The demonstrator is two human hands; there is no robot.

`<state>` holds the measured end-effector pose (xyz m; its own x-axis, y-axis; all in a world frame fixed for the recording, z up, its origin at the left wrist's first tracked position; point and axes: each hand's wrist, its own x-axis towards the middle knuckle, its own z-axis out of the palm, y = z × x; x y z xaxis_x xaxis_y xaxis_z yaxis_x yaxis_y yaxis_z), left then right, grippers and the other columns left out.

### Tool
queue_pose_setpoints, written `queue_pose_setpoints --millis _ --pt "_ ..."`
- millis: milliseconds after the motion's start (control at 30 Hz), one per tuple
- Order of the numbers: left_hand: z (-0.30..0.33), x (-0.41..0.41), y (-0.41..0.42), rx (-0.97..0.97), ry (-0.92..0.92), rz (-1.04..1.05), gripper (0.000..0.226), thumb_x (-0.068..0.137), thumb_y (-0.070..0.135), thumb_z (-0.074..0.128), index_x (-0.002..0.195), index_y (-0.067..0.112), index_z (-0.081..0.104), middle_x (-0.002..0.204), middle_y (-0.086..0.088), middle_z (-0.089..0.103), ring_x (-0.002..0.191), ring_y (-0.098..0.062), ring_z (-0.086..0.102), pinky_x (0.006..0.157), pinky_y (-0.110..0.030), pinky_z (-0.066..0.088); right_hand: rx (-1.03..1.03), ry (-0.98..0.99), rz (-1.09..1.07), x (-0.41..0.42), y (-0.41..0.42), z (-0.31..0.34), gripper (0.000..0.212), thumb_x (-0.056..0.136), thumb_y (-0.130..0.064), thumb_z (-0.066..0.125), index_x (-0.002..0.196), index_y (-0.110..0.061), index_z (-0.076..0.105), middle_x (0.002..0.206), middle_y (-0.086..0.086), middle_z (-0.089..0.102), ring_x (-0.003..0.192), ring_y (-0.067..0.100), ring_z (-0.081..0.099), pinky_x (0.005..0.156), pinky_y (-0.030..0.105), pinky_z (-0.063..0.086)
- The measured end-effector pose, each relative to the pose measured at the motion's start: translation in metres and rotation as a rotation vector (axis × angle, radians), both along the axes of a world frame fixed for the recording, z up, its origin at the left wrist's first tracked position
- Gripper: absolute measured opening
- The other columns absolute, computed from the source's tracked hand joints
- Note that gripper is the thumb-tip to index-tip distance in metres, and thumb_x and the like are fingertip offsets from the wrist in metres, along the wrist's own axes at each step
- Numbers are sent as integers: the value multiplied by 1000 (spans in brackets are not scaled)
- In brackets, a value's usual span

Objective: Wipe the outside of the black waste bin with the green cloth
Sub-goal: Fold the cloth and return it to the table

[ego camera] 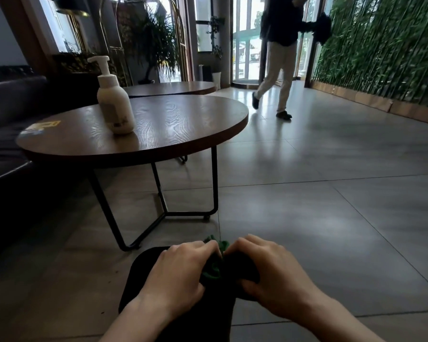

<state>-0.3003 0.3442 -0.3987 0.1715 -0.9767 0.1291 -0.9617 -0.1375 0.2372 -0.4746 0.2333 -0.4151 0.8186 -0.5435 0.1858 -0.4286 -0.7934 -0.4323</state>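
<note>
Left hand (181, 275) and right hand (269, 275), fingers curled, both pinch the bunched green cloth (214, 266) between them, directly above the black waste bin (143, 270).

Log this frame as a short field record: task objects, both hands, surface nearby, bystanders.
bin: black waste bin, low in frame, mostly hidden under the hands
cloth: bunched green cloth, on the bin between the hands
left hand: left hand grips the cloth
right hand: right hand holds the cloth, fingers curled
table: round dark wooden table ahead-left, carrying a white pump bottle
bystander: person in pale trousers walking on the grey tiled floor
</note>
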Motion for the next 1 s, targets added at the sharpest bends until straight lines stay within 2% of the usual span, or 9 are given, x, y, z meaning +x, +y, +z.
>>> queue_pose_setpoints --millis 233,400,567,633,700,767,867,933,1000 --pt "16 20 -12 64 -112 1 43 81 15 56 117 38 48 103 10 58 96 -17 62 75 -31 49 -88 60 12 29 -6 22 29 95 -30 62 124 -29 56 113 -5 54 96 21 60 78 36 52" --pt "80 26 -6 150 -55 50 30 90 16 51 115 30 44 110 5 39 90 -19 61 70 -35 53 -44 139 2 42 -1 83 33 94 -22 60 126 -28 55 114 -4 52 100 21 58 80 37 52" --pt "169 28 -2 201 -45 75 27 94 10 52 117 21 46 164 3 13 121 -23 59 87 -43 57 -14 180 -7 48 3 177 35 88 -13 60 121 -25 58 114 -3 54 100 23 59 79 37 52" --pt "217 32 0 206 -55 68 34 95 7 47 126 21 46 168 4 15 133 -22 51 98 -42 53 -5 204 -3 50 4 228 37 86 -12 58 120 -26 58 114 -5 54 101 22 58 79 36 51" --pt "262 33 5 174 -95 53 39 95 9 47 133 20 48 152 3 44 131 -20 53 99 -36 52 -7 210 4 50 11 275 37 85 -14 60 120 -27 57 113 -6 53 102 20 57 80 36 51" --pt "322 37 9 127 -107 18 35 84 12 68 118 17 64 115 0 69 104 -20 68 83 -32 58 -4 217 0 54 15 330 36 87 -18 62 120 -29 55 114 -8 52 103 18 55 81 36 51" --pt "397 44 19 66 -156 -8 34 59 13 88 89 19 75 76 3 70 71 -19 69 63 -32 61 -10 214 -16 61 24 403 34 86 -19 61 118 -29 56 113 -8 52 103 18 54 82 35 49" --pt "440 50 25 12 -244 -12 16 68 15 76 83 20 75 71 3 68 73 -22 70 70 -36 62 6 212 -27 67 29 447 33 85 -17 59 116 -27 57 114 -7 52 105 19 53 84 35 48" --pt "473 59 29 -57 -322 -17 25 75 15 56 81 19 79 67 1 68 82 -25 75 80 -42 63 4 214 -27 75 34 483 33 86 -19 56 118 -25 58 117 -5 53 109 20 52 86 37 49"
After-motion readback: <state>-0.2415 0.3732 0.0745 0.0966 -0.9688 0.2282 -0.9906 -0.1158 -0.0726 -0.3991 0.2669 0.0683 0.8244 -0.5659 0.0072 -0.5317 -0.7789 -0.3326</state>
